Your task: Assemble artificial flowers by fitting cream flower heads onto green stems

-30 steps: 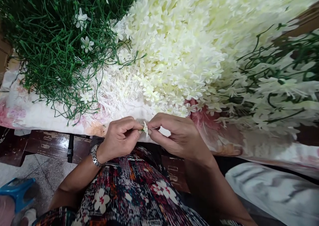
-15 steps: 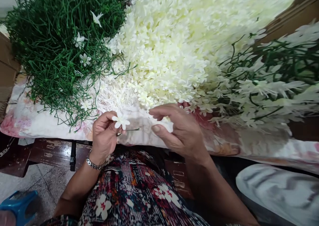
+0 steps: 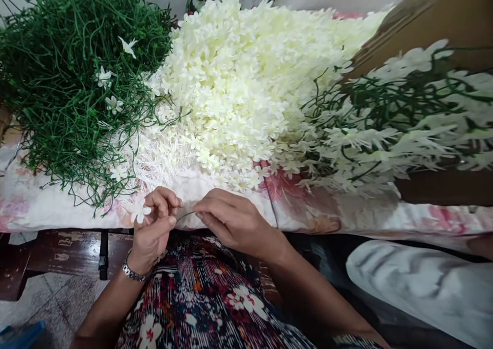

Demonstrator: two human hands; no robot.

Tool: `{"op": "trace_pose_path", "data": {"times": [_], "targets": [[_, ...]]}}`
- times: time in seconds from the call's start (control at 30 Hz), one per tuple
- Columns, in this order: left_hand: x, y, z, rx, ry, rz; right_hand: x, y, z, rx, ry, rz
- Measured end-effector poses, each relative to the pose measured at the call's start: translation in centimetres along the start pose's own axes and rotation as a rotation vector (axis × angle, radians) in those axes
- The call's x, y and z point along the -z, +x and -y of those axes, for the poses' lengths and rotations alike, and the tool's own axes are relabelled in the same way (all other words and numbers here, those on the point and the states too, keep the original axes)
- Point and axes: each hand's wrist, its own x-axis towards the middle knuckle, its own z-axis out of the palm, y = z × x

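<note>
My left hand (image 3: 154, 223), wearing a metal watch band, is closed in a pinch. A white artificial flower (image 3: 139, 211) with open petals sticks out at its left side, by the curled fingers. From the left thumb a thin green stem (image 3: 185, 215) runs across to my right hand (image 3: 236, 218), whose thumb and fingertips pinch its other end. Both hands are just above the front edge of the floral cloth (image 3: 185, 182). Whether anything else sits inside the left fingers is hidden.
A tall heap of green stems (image 3: 80, 77) stands at the left. Cream-white blossoms (image 3: 239, 87) pile up in the middle, with white stringy pieces (image 3: 162, 146) before them. Finished-looking flower sprays (image 3: 385, 128) lie right, against a cardboard box (image 3: 431, 20). Someone's light-clothed knee (image 3: 416, 287) is at lower right.
My right hand has come left and closed on the green stem's end; earlier its fingers were apart with something white by them. The flower has shifted to the left hand's outer side. The view has shifted.
</note>
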Motion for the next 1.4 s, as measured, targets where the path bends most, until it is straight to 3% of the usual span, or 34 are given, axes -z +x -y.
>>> {"op": "trace_pose_path", "data": {"times": [0.13,0.27,0.37,0.5,0.63,0.77,0.97,1.23,1.4], "targets": [[0.6,-0.2,0.7,0.124,0.281,0.023,-0.1,0.8,0.6,0.153,-0.249,0.108],[0.6,-0.3,1.1,0.229,0.361,0.007,-0.7,1.4,0.9,0.201,-0.349,0.114],[0.4,-0.3,1.1,0.236,0.302,-0.035,-0.5,1.3,0.5,0.174,-0.351,0.070],[0.2,-0.1,0.6,0.230,0.179,-0.119,1.1,0.7,-1.5,0.064,-0.440,-0.087],[0.4,0.1,0.3,0.181,0.039,-0.149,2.2,0.3,-3.6,-0.129,-0.718,0.062],[0.9,0.2,0.3,0.154,-0.070,-0.147,2.0,0.3,-4.0,-0.141,-0.763,0.124],[1.2,0.0,0.4,0.117,-0.110,-0.120,1.5,0.7,-3.2,-0.099,-0.370,-0.050],[-0.1,0.6,0.7,0.149,-0.097,-0.177,0.7,0.6,-2.8,-0.404,0.195,-0.148],[-1.0,0.9,1.1,0.197,-0.110,-0.162,-0.2,1.3,-1.9,-0.458,0.612,-0.118]]}}
